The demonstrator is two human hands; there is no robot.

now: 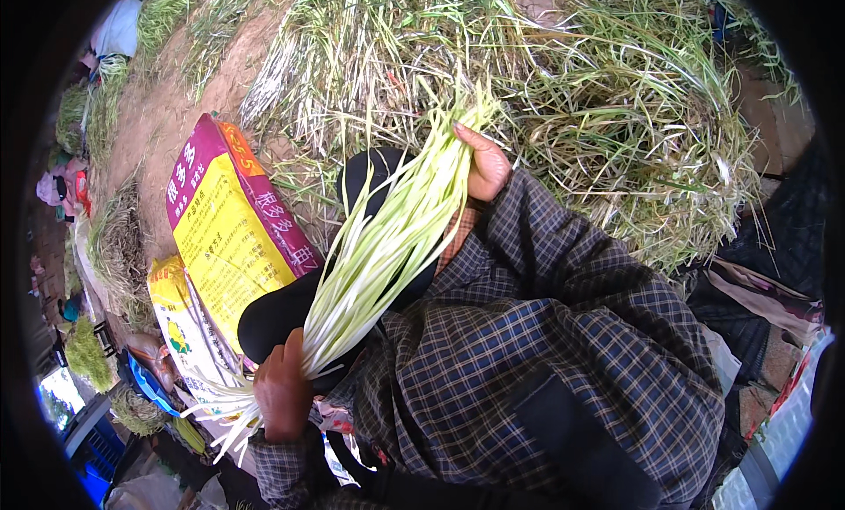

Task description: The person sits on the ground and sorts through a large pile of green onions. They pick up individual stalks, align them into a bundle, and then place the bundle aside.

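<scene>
A long bunch of blanched chives (389, 252), pale yellow-green with white stem ends, slants across my lap. My left hand (284, 388) is closed round its lower white part, and the loose stem ends fan out past it to the left. Near the upper, greener tips my right hand (487, 163) grips the bunch with the thumb on top; its fingers are partly hidden behind the leaves. Under the bunch are my dark-covered knees (270, 315), and a checked garment (528, 358) covers my arms and torso.
A purple and yellow printed sack (228, 239) lies left of my knees, with a white and yellow sack (175, 312) beside it. Heaps of cut green and dry leaves (614, 114) spread over the bare soil ahead. A blue-rimmed object (148, 384) and several small bundles are farther left.
</scene>
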